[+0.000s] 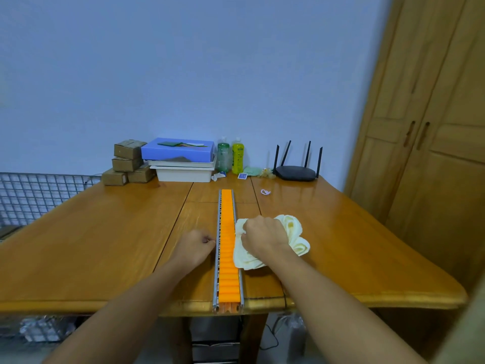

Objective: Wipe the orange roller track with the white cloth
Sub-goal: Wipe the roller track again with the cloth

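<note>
The orange roller track (227, 248), framed by metal side rails, runs straight away from me down the middle of the wooden table (105, 245), its near end at the front edge. My right hand (263, 236) is closed on the bunched white cloth (294, 232), which lies on the table right beside the track's right rail, one fold just overlapping the rail. My left hand (195, 246) rests on the table against the left rail, fingers curled with the fingertips touching the rail.
At the back stand cardboard boxes (127, 162), a blue box on white trays (181, 158), two bottles (231, 155) and a black router (296, 172). A wire grid (34, 193) sits at left, a wooden wardrobe (430, 127) at right. A small pink loop (265, 192) lies beyond the track.
</note>
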The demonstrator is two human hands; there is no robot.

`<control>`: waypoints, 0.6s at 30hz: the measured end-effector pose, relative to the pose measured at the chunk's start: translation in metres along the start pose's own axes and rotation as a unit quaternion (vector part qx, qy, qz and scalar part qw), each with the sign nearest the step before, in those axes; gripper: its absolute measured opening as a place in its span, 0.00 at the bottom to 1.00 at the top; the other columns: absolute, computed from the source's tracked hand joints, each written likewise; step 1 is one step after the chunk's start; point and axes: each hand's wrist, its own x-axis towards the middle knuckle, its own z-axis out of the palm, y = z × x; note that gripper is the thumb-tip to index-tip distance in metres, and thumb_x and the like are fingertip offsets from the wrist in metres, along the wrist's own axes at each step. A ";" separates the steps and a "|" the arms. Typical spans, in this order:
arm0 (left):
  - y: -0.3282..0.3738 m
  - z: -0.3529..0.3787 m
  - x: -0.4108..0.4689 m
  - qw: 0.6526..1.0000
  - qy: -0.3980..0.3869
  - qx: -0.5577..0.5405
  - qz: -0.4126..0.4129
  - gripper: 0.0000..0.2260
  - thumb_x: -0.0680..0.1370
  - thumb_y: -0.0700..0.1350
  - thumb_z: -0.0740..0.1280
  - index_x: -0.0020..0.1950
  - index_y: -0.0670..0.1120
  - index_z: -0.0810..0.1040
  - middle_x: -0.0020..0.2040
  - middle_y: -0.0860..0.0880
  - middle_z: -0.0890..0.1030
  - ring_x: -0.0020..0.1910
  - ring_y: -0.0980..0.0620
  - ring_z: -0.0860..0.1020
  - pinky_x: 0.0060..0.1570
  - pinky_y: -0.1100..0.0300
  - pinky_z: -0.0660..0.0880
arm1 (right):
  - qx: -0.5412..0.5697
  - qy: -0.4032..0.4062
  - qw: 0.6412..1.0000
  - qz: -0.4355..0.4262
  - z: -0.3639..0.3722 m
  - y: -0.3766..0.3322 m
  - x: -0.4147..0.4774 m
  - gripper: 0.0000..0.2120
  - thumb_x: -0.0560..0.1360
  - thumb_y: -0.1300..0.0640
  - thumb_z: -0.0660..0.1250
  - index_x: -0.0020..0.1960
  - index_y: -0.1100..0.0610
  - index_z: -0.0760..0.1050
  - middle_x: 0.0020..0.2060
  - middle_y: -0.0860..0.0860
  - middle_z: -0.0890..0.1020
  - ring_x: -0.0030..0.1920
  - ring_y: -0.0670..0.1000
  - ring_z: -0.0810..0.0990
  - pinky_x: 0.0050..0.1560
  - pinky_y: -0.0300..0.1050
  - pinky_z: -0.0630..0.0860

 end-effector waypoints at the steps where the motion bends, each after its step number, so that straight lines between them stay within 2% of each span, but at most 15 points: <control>1: 0.001 -0.001 -0.004 1.000 -0.003 0.002 -0.003 0.06 0.82 0.47 0.67 0.49 0.50 0.83 0.42 0.51 0.84 0.44 0.53 0.81 0.48 0.52 0.80 | 0.007 0.002 1.000 0.006 -0.003 -0.001 -0.003 0.09 0.79 0.53 0.62 0.46 0.55 0.80 0.40 0.52 0.82 0.38 0.56 0.78 0.36 0.46 0.70; 4: 0.001 -0.003 -0.016 1.000 -0.004 0.003 -0.006 0.08 0.82 0.47 0.67 0.47 0.48 0.84 0.42 0.50 0.84 0.44 0.53 0.82 0.49 0.51 0.81 | 0.045 0.022 0.999 0.021 -0.014 -0.011 -0.011 0.11 0.79 0.50 0.62 0.49 0.54 0.81 0.42 0.52 0.82 0.39 0.56 0.78 0.37 0.47 0.70; 8: 0.002 -0.006 -0.033 0.999 0.008 0.039 0.017 0.10 0.82 0.44 0.65 0.47 0.47 0.86 0.40 0.52 0.83 0.42 0.55 0.80 0.40 0.59 0.75 | 0.079 0.030 0.996 0.019 -0.023 -0.031 -0.023 0.14 0.79 0.48 0.62 0.53 0.55 0.81 0.45 0.54 0.82 0.45 0.59 0.81 0.38 0.48 0.70; 11: 0.001 -0.011 -0.046 0.993 -0.004 0.101 0.065 0.09 0.82 0.44 0.65 0.47 0.47 0.85 0.42 0.50 0.83 0.41 0.53 0.78 0.38 0.58 0.73 | 0.108 0.014 0.994 0.020 -0.021 -0.042 -0.036 0.15 0.78 0.48 0.62 0.56 0.53 0.82 0.44 0.53 0.81 0.44 0.59 0.80 0.38 0.48 0.70; 14: -0.005 -0.012 -0.057 0.971 -0.011 0.199 0.134 0.09 0.80 0.45 0.64 0.48 0.45 0.83 0.44 0.50 0.80 0.43 0.50 0.76 0.37 0.57 0.70 | 0.127 0.002 0.992 0.025 -0.014 -0.049 -0.054 0.16 0.78 0.47 0.62 0.58 0.52 0.83 0.46 0.53 0.83 0.42 0.57 0.78 0.39 0.47 0.69; 16: -0.004 -0.011 -0.065 0.958 -0.002 0.235 0.164 0.08 0.81 0.47 0.64 0.50 0.47 0.82 0.44 0.52 0.76 0.42 0.53 0.73 0.35 0.60 0.63 | 0.135 0.006 0.990 0.028 -0.010 -0.051 -0.066 0.16 0.79 0.47 0.62 0.61 0.50 0.82 0.49 0.53 0.83 0.46 0.58 0.80 0.40 0.47 0.70; 18: -0.002 -0.009 -0.070 0.953 0.007 0.246 0.175 0.08 0.82 0.47 0.64 0.53 0.48 0.82 0.45 0.52 0.75 0.43 0.54 0.72 0.35 0.62 0.62 | 0.135 0.016 0.990 0.022 -0.010 -0.050 -0.074 0.17 0.79 0.46 0.61 0.63 0.50 0.82 0.51 0.53 0.84 0.50 0.59 0.81 0.41 0.47 0.71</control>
